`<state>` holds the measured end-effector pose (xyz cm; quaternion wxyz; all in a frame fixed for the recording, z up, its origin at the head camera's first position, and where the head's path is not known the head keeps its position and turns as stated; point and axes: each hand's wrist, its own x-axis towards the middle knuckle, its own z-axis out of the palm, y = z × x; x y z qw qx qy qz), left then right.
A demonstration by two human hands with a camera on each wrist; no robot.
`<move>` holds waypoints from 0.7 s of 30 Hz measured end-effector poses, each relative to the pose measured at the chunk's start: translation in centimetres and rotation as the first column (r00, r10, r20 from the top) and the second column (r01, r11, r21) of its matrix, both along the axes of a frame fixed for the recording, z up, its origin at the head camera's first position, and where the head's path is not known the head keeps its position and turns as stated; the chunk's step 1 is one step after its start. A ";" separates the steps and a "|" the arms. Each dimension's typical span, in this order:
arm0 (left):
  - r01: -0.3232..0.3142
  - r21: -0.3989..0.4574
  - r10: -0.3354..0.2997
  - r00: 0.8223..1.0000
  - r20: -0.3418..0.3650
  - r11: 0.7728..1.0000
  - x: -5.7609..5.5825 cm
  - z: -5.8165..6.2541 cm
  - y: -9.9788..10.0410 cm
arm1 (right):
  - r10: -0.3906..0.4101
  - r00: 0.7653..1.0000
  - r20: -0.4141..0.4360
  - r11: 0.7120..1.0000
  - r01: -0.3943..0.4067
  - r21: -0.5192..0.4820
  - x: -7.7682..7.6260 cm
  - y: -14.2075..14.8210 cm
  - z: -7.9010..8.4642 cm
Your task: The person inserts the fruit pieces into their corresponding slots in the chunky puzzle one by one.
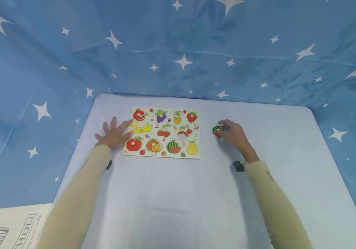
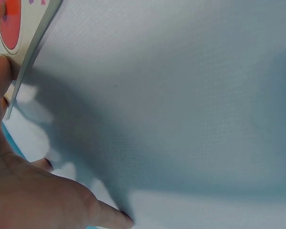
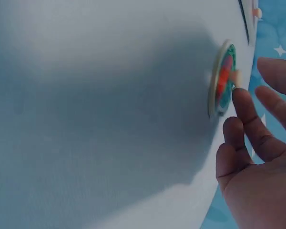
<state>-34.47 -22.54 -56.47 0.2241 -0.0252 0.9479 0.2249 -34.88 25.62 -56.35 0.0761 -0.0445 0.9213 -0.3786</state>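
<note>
A wooden fruit peg puzzle board lies on the table, with several fruit pieces and pictures, among them a pomegranate, bananas, cherries and an apple. My left hand is spread at the board's left side, thumb and forefinger resting over its edge; the other fingers reach onto the cloth. To the right of the board lies a loose watermelon puzzle piece with a small knob. My right hand is at this piece, its fingers loosely bent and parted, one fingertip right by the knob.
A white cloth covers the table. Blue fabric with white stars hangs behind and at both sides. At the lower left is a pale printed surface. Each wrist carries a small dark camera.
</note>
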 end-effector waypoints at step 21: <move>-0.008 -0.003 0.008 1.000 0.016 1.000 -0.5 -0.6 -0.3 | 0.021 0.998 -0.059 0.985 -0.010 0.173 -1.0 -1.4 -1.6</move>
